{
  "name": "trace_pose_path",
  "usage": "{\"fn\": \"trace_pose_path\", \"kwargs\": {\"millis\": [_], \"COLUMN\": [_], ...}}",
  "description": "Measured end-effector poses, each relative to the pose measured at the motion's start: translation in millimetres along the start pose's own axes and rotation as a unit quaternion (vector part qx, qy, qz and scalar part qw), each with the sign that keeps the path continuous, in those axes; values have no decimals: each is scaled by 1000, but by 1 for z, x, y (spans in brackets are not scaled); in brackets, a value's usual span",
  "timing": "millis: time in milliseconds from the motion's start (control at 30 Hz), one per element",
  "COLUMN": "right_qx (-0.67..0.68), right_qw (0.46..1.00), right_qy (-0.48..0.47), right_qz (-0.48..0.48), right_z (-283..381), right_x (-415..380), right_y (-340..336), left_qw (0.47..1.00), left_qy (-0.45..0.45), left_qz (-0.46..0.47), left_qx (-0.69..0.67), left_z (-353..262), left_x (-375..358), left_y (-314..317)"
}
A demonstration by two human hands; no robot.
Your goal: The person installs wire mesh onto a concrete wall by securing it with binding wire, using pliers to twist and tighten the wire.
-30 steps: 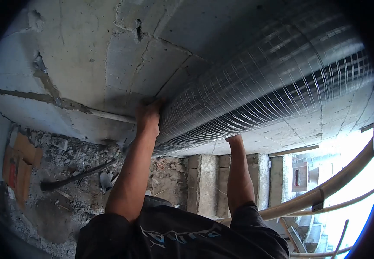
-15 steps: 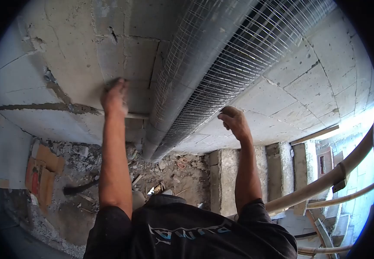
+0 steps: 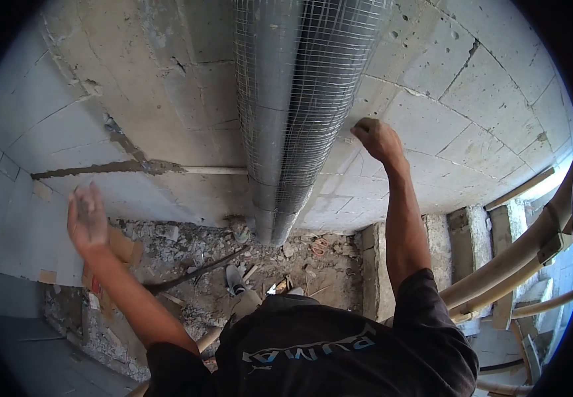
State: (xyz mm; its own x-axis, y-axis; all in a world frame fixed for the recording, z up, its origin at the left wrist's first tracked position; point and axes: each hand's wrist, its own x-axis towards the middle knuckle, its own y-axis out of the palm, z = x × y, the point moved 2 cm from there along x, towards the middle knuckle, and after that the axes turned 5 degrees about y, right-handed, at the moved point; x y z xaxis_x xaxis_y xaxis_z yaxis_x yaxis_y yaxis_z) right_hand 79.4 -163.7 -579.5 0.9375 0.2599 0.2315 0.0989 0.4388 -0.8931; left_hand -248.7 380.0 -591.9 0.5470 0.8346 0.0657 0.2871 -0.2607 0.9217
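My left hand [image 3: 88,220] is raised at the left with its fingers apart and nothing in it, in front of the block wall [image 3: 187,119]. Its palm looks greyish. To the right of the pipes, my right hand [image 3: 379,140] is curled beside the wall; what its fingers hold, if anything, is too small to make out. Between my hands, large grey pipes [image 3: 266,112] run down the wall to the ground. Wire mesh [image 3: 326,99] is wrapped around them.
Rubble covers the ground [image 3: 329,271] below. Concrete steps [image 3: 435,255] rise at the right, behind thick poles [image 3: 505,264]. A flattened cardboard box [image 3: 122,246] lies at the left. A thin pipe [image 3: 217,171] runs along the wall.
My left hand has moved left and down, away from the wall area by the pipes. The view has shifted, so the pipes stand more upright. My right hand stays curled beside them.
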Motion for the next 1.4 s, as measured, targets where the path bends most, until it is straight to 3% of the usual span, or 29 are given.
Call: {"fn": "trace_pose_path", "kwargs": {"millis": [67,133,200,267,367,400,467,533,600,667,767,867,900,967,1033,1100,1133,1167,1233,1267,1367,1400], "right_qx": [9,22,124,238,484,552,694,759,665,576,463,347,342,334,335,339,316,321,302,279,217,201], "right_qw": [997,993,984,959,847,801,666,591,674,735,799,907,920,929,932,928,926,923,934,948,972,977], "right_qy": [71,117,126,146,191,204,218,190,228,244,224,117,105,114,131,147,144,182,173,123,29,7], "right_qz": [-5,-2,18,53,108,113,164,195,228,261,312,207,159,108,37,-50,-146,-112,-85,-94,-82,-72], "right_z": [17,19,11,15,46,57,76,82,86,86,100,88,88,91,95,104,110,120,127,122,116,116], "right_x": [-15,-25,-39,-65,-113,-127,-148,-159,-157,-157,-157,-149,-152,-160,-168,-173,-177,-182,-189,-190,-189,-188], "right_y": [-5,1,5,3,20,30,46,61,44,29,8,21,19,17,18,28,36,28,22,29,24,21], "left_qw": [998,983,947,912,881,858,778,703,679,738,677,655,656,705,756,751,747,735,748,751,718,710], "left_qy": [19,-3,-127,-263,-282,-226,-141,-110,-67,-48,-60,-94,-225,-390,-433,-550,-594,-634,-630,-626,-626,-650], "left_qz": [49,185,276,294,356,416,528,583,577,544,565,645,632,528,366,273,251,226,207,197,255,219], "left_qx": [29,-20,-102,-116,131,199,310,392,449,398,468,382,344,270,326,242,161,79,-19,-69,-164,-162], "left_z": [-21,-16,13,53,106,124,163,204,237,263,271,247,226,211,223,270,292,312,339,348,382,384], "left_x": [-44,-96,-160,-223,-280,-293,-308,-321,-336,-342,-343,-324,-313,-272,-230,-213,-213,-217,-217,-216,-207,-204], "left_y": [4,10,27,46,73,84,100,97,90,75,69,87,94,59,43,36,45,57,79,88,77,76]}}
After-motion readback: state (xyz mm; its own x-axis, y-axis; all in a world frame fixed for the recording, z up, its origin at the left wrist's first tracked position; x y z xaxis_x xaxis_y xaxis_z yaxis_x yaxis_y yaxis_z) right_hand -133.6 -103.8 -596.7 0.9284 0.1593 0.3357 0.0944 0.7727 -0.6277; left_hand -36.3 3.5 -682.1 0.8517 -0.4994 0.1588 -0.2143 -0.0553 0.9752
